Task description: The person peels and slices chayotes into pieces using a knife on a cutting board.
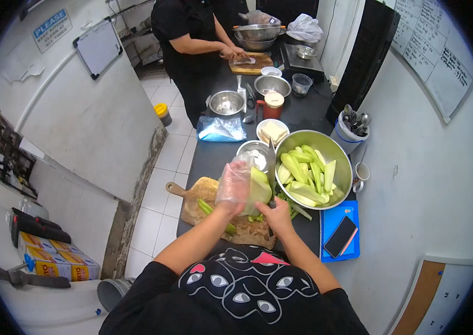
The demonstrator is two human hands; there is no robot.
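My left hand [235, 183], in a clear plastic glove, is closed around a large pale green vegetable piece [260, 186] above the wooden cutting board [194, 207]. My bare right hand [277, 216] grips a knife [271, 170], its blade upright beside the piece's right side. Green peelings [205, 206] lie on the board under and beside my hands. Just to the right stands a big metal bowl [349, 162] holding several pale green pieces [306, 174]. A smaller metal bowl [246, 146] sits behind my hands.
Another person [191, 50] works at a second board [258, 64] at the table's far end. Between stand metal bowls [227, 103], a red jug [270, 108], a plate with bread [273, 132] and a blue bag [221, 129]. A phone [341, 236] lies on a blue folder [349, 211] at right.
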